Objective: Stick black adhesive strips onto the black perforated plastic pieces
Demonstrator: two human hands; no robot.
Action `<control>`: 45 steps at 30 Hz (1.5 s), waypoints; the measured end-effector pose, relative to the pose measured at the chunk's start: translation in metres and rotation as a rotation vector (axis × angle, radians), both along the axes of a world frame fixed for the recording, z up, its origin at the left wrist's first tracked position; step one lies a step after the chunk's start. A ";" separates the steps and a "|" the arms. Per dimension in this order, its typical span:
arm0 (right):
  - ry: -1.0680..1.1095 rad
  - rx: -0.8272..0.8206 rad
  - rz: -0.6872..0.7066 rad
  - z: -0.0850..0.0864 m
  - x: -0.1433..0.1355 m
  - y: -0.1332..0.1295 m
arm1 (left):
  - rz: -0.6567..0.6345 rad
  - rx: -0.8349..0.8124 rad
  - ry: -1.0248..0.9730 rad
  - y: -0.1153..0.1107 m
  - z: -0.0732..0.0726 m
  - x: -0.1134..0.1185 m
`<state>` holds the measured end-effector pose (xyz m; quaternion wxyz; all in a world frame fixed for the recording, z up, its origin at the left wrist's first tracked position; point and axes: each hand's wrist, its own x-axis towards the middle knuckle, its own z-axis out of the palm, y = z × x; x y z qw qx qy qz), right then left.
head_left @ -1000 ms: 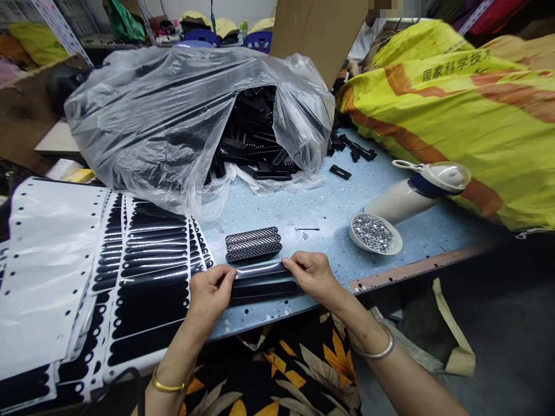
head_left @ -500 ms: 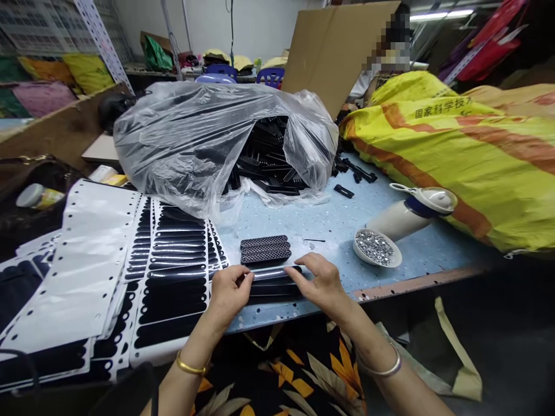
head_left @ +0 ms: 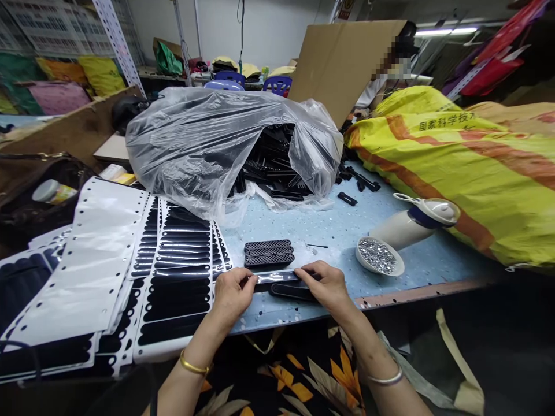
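Note:
Both hands are at the near edge of the blue speckled table [head_left: 277,310]. My left hand [head_left: 235,290] pinches the left end of a glossy black strip [head_left: 277,277], and my right hand [head_left: 323,283] pinches its right end. Just below the strip lies a black elongated piece [head_left: 291,291], partly under my right hand. Right behind the strip sit several black perforated pieces [head_left: 269,253], side by side. To the left, white sheets bearing glossy black strips [head_left: 180,254] reach close to my left hand.
A clear plastic bag [head_left: 186,144] of black parts stands at the back. On the right are a white bowl of small shiny pieces [head_left: 379,257], a bottle [head_left: 411,222] and a large yellow sack [head_left: 468,173]. A brown bag [head_left: 26,190] lies far left.
My right fingers have closed onto the strip's right end. The strip is now held at both ends, and more of the black piece below it shows. The view has shifted slightly.

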<state>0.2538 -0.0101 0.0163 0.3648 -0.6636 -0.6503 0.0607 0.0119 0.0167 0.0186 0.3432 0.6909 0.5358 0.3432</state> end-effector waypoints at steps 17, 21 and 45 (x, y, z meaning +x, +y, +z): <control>0.229 0.045 -0.036 0.017 -0.011 0.007 | -0.199 0.240 0.181 -0.010 0.013 -0.001; 0.087 0.068 0.044 0.009 -0.024 0.000 | -0.281 0.252 0.356 -0.018 0.018 0.005; 0.019 0.243 0.780 -0.011 -0.177 -0.014 | 0.743 -0.387 -0.928 -0.108 -0.002 -0.124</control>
